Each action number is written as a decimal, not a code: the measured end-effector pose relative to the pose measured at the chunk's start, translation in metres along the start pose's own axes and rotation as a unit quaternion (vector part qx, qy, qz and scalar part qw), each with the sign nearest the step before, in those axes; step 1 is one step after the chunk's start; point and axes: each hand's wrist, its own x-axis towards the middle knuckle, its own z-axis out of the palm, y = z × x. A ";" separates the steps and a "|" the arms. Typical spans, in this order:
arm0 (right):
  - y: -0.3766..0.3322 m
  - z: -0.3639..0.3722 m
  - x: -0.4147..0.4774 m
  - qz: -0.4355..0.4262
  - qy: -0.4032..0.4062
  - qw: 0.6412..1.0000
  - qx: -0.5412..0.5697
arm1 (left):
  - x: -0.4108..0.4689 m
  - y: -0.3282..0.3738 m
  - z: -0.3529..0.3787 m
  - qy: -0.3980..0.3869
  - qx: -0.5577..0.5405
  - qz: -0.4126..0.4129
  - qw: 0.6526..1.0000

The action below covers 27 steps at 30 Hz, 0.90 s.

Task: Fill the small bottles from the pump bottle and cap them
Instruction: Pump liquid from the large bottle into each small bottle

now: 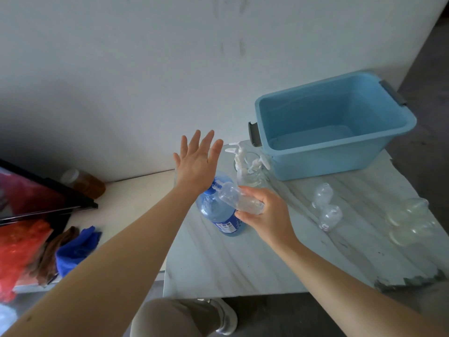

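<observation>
Mid-fill, early in the run by my read. Left hand [198,164] has its fingers straight and spread, heel of the palm over the pump head of the large translucent blue pump bottle [218,212], which stands at the centre of the pale marble-pattern counter [243,261]. It looks like a press, but the contact itself is hidden under the palm. Right hand [266,214] has fingers and thumb curled round a small clear plastic bottle [239,199], tilted with its mouth up against the spout. Can't tell the liquid level in it: clear on clear. Just to its right, a group of uncapped clear bottles [325,206] lies on the counter and looks empty. Further right is a second cluster of small bottles [410,221], faintly yellowish and blurred; can't tell if they're filled or capped. White pump caps [245,156] sit loose in a clear glass jar [252,176] behind the pump bottle, so capping looks mostly undone. The light blue plastic tub [335,122] at far right holds nothing visible. So likely left: finish this bottle, fill the others, cap all. The left edge is clutter: a blue cloth [77,246], an amber jar [83,182] and red items too blurred to identify.
</observation>
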 end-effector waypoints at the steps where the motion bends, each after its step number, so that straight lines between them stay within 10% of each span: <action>1: -0.001 -0.001 0.000 -0.002 0.001 1.000 -0.002 | -0.001 0.001 -0.001 0.001 0.002 0.001 1.000; 27: 0.010 0.001 0.003 -0.021 0.001 1.000 0.016 | 0.001 0.000 0.005 -0.001 -0.036 -0.036 0.999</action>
